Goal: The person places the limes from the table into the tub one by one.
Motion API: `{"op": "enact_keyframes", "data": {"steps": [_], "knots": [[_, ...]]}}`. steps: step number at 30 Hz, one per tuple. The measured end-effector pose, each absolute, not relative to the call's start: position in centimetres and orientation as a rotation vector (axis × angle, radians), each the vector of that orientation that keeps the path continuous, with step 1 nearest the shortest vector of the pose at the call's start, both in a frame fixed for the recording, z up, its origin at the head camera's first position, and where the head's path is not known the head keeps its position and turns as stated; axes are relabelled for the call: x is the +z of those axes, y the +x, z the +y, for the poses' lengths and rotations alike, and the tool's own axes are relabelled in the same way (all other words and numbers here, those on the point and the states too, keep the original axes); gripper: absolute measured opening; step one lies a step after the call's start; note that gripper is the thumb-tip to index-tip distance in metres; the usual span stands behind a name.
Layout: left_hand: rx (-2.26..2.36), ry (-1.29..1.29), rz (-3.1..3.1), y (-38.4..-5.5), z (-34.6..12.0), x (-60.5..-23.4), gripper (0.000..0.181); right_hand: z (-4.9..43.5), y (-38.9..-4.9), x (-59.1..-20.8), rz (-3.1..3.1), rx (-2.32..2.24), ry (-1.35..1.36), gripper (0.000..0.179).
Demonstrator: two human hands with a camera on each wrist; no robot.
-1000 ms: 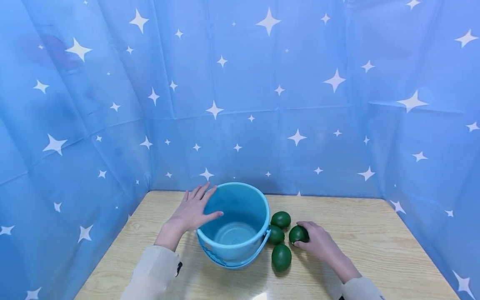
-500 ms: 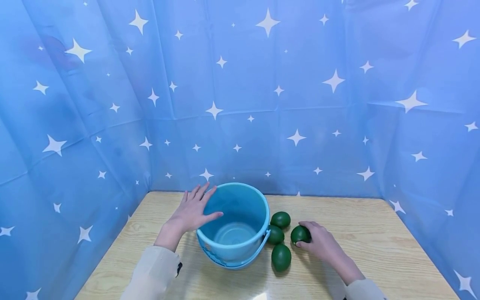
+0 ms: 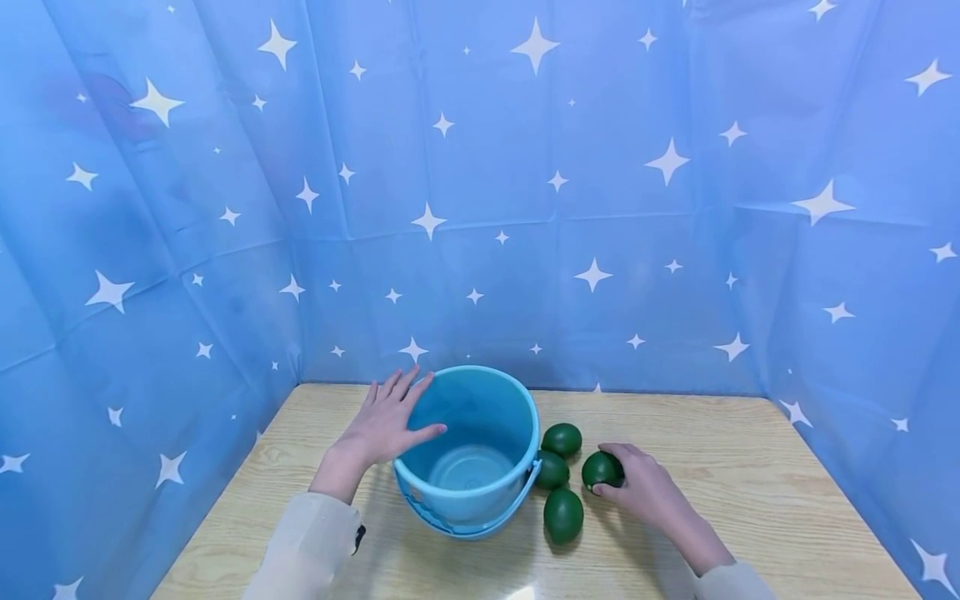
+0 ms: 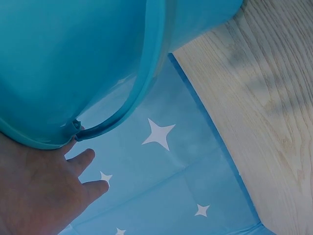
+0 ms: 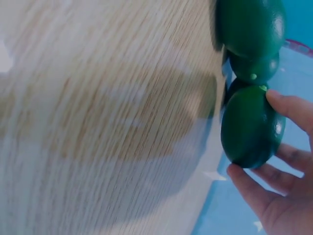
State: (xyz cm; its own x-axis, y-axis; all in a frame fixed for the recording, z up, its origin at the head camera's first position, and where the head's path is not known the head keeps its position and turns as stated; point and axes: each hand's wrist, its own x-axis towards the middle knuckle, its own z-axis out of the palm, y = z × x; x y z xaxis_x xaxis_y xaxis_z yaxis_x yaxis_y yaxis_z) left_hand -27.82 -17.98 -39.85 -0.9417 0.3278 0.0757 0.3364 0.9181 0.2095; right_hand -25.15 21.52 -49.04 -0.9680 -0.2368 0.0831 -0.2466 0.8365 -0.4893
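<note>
A light blue bucket (image 3: 480, 408) stands upright on the table, its handle (image 3: 480, 527) hanging down at the front. My left hand (image 3: 378, 427) is at the bucket's left rim with fingers straight and spread, the thumb reaching over the opening. To the right of the bucket, my right hand (image 3: 647, 490) holds a dark green avocado (image 5: 252, 126) between thumb and fingertips. Three more avocados lie between that hand and the bucket: a back one (image 3: 562, 439), a middle one (image 3: 553, 471) close against the bucket, and a front one (image 3: 562, 515).
The wooden table (image 3: 720, 467) has its far edge right behind the bucket. A blue curtain (image 3: 480, 167) with white stars encloses the back and both sides. Light sleeves (image 3: 303, 546) cover both forearms.
My right hand has shifted slightly to the right with the avocado, widening the gap to the others. My left hand and the bucket have stayed in place.
</note>
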Motion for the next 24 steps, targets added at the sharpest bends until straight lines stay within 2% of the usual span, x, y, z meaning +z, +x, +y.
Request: {"op": "enact_keyframes", "data": {"steps": [24], "knots": [[-0.345, -0.537, -3.035, -27.74, -17.91, -39.69, 0.087, 21.65, -24.48, -48.37, -2.97, 0.835, 0.384, 0.067]]}}
